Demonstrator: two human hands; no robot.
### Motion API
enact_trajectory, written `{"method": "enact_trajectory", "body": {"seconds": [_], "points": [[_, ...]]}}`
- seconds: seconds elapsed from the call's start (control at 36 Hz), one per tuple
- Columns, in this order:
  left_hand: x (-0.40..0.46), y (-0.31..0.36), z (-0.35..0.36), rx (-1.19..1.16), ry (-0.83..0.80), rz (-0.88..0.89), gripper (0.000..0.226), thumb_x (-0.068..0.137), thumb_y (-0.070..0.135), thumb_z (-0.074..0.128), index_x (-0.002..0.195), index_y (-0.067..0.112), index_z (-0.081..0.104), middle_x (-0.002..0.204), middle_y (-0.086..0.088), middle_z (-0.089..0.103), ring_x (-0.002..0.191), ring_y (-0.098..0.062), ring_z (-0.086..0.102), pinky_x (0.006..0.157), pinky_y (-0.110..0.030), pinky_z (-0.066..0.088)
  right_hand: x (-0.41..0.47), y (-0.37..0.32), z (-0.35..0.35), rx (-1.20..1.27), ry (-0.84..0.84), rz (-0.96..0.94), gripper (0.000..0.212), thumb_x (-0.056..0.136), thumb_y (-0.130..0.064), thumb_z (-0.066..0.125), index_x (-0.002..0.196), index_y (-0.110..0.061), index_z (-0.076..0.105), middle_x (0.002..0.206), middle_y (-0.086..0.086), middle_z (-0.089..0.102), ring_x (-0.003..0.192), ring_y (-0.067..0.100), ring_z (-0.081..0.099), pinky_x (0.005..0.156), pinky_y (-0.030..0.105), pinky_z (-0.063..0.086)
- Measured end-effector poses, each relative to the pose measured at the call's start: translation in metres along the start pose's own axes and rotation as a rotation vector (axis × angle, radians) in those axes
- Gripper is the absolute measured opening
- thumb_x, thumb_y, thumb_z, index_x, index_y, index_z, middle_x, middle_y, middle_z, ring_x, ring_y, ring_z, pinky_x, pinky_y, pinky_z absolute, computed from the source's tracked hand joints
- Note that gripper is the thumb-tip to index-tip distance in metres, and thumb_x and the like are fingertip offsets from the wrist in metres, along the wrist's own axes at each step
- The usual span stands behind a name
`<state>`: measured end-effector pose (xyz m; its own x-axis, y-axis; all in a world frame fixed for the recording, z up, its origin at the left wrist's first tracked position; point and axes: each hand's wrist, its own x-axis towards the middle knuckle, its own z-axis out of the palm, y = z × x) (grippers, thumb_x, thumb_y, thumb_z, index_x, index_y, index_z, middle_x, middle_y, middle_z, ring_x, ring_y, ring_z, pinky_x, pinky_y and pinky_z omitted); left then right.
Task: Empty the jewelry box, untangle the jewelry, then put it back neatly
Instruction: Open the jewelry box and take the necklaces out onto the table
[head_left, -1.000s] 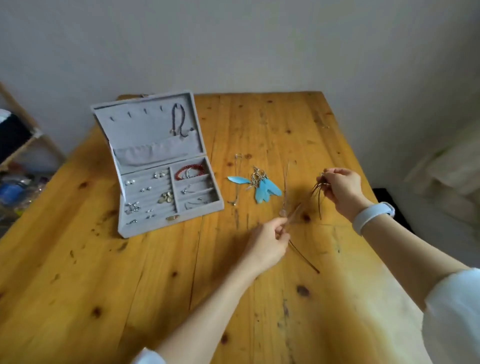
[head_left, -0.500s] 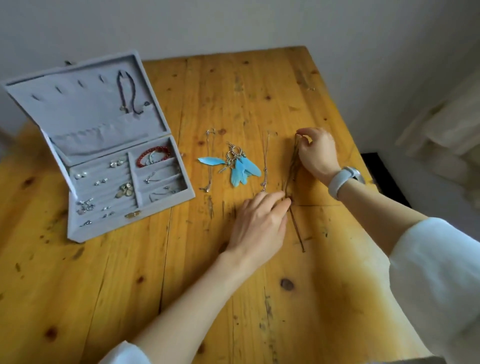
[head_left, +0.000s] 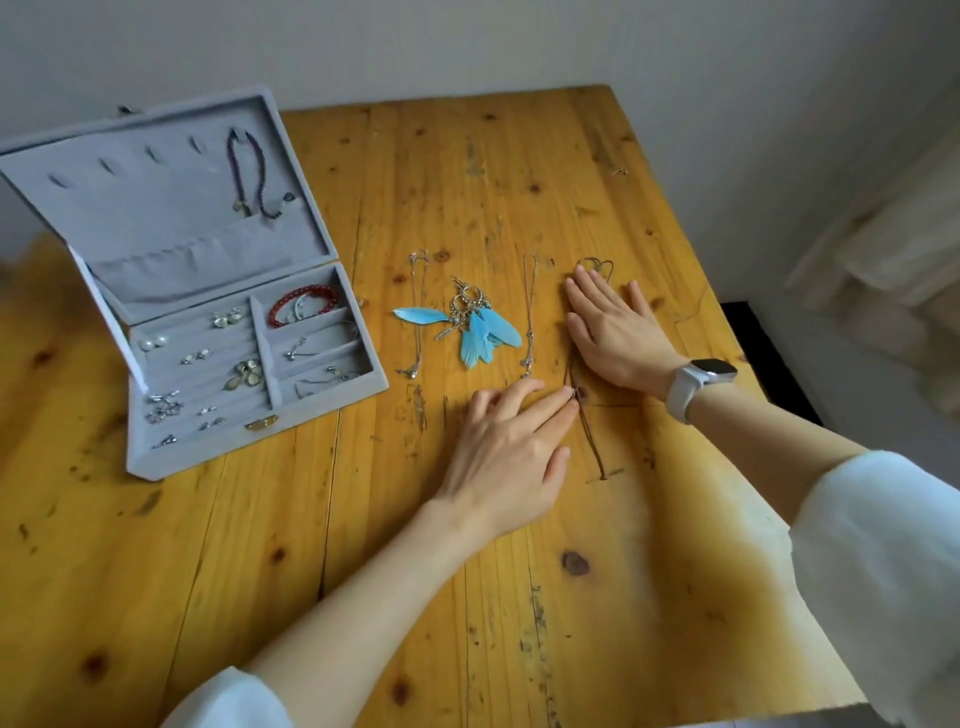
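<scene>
Head view shows the right hand lying flat with fingers spread on a thin brown cord necklace stretched along the wooden plank table. Beside it, the left hand has straight, relaxed fingers, its fingertips touching the cord. An open grey velvet jewelry box sits well apart at the left.

1. Jewelry box open at the table's left, bracelet in a rear right compartment.
2. Right of it, in a row: chain necklace, feather earrings, second chain, cord necklace.
3. Right hand flat on the cord's far end; left hand nearer, fingertips touching the cord.
</scene>
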<state>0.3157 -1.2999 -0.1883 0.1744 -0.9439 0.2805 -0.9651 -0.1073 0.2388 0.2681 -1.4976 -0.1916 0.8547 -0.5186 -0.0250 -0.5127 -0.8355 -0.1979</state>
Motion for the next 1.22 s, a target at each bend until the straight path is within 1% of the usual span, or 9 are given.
{"method": "enact_trajectory", "body": {"seconds": [0.19,0.33,0.42,0.5,0.72,0.86,1.03,1.11,1.22], "points": [[0.011,-0.004,0.0,0.01,-0.06,-0.04,0.044,0.087,0.031,0.048,0.127,0.015,0.053,0.135,0.001,0.052,0.127,-0.023,0.038,0.097,-0.043,0.029,0.018,0.002,-0.011,-0.028,-0.077,-0.018,0.053,0.1,-0.035,0.015,0.147,-0.015,0.003,0.157,0.002,-0.004,0.144,0.015,-0.005,0.117,0.044,-0.005],[0.017,-0.009,-0.006,-0.018,-0.042,-0.056,0.042,0.088,0.031,0.048,0.127,0.017,0.053,0.137,0.002,0.05,0.127,-0.021,0.036,0.098,-0.043,0.028,0.022,-0.008,-0.021,0.0,0.016,0.003,0.047,0.099,-0.028,0.024,0.144,-0.015,0.023,0.155,0.003,0.017,0.144,0.019,0.008,0.117,0.049,0.001],[0.019,-0.018,-0.015,-0.024,0.003,-0.079,0.042,0.088,0.031,0.047,0.127,0.018,0.053,0.137,0.002,0.05,0.126,-0.02,0.038,0.097,-0.042,0.029,0.025,-0.02,-0.03,0.032,0.114,-0.013,0.042,0.096,-0.022,0.032,0.137,-0.015,0.038,0.15,0.006,0.031,0.141,0.023,0.019,0.116,0.048,0.01],[0.022,-0.036,-0.033,0.002,0.045,-0.134,0.041,0.089,0.031,0.046,0.127,0.019,0.054,0.137,0.001,0.049,0.128,-0.019,0.036,0.1,-0.041,0.026,0.031,-0.038,-0.042,0.075,0.174,-0.06,0.038,0.092,-0.016,0.039,0.129,-0.012,0.048,0.142,0.007,0.043,0.135,0.023,0.032,0.109,0.043,0.029],[0.016,-0.121,-0.106,0.178,0.181,-0.357,0.039,0.09,0.028,0.046,0.128,0.021,0.052,0.14,0.002,0.045,0.13,-0.017,0.031,0.104,-0.04,0.022,0.064,-0.119,-0.072,0.291,0.218,-0.178,0.032,0.092,-0.012,0.042,0.121,-0.013,0.056,0.112,0.007,0.067,0.105,0.025,0.061,0.089,0.041,0.049],[0.013,-0.181,-0.155,0.347,0.271,-0.471,0.047,0.086,0.024,0.05,0.132,0.017,0.045,0.145,-0.005,0.036,0.134,-0.022,0.026,0.104,-0.04,0.017,0.093,-0.176,-0.08,0.439,0.19,-0.231,0.031,0.092,-0.015,0.044,0.12,-0.018,0.056,0.103,0.006,0.07,0.096,0.023,0.063,0.085,0.037,0.051],[0.021,-0.24,-0.188,0.466,0.27,-0.664,0.071,0.083,0.032,0.05,0.145,0.02,0.016,0.156,-0.003,0.011,0.142,-0.022,0.005,0.111,-0.049,0.009,0.131,-0.231,-0.076,0.521,0.257,-0.198,0.026,0.091,-0.022,0.045,0.114,-0.016,0.058,0.098,0.008,0.068,0.092,0.028,0.062,0.075,0.035,0.049],[0.02,-0.258,-0.187,0.463,0.232,-0.707,0.075,0.084,0.032,0.048,0.146,0.021,0.008,0.155,-0.001,0.014,0.142,-0.02,0.008,0.112,-0.05,0.007,0.149,-0.249,-0.068,0.435,0.321,-0.102,0.028,0.093,-0.03,0.042,0.115,-0.017,0.054,0.105,0.011,0.066,0.097,0.034,0.06,0.072,0.035,0.044],[0.013,-0.262,-0.18,0.529,0.306,-0.644,0.076,0.077,0.028,0.054,0.144,0.018,0.02,0.146,-0.001,0.031,0.137,-0.021,0.022,0.112,-0.049,0.009,0.163,-0.263,-0.06,0.191,0.461,-0.043,0.03,0.096,-0.034,0.034,0.102,-0.008,0.048,0.093,0.014,0.068,0.083,0.037,0.063,0.058,0.032,0.034]]}}
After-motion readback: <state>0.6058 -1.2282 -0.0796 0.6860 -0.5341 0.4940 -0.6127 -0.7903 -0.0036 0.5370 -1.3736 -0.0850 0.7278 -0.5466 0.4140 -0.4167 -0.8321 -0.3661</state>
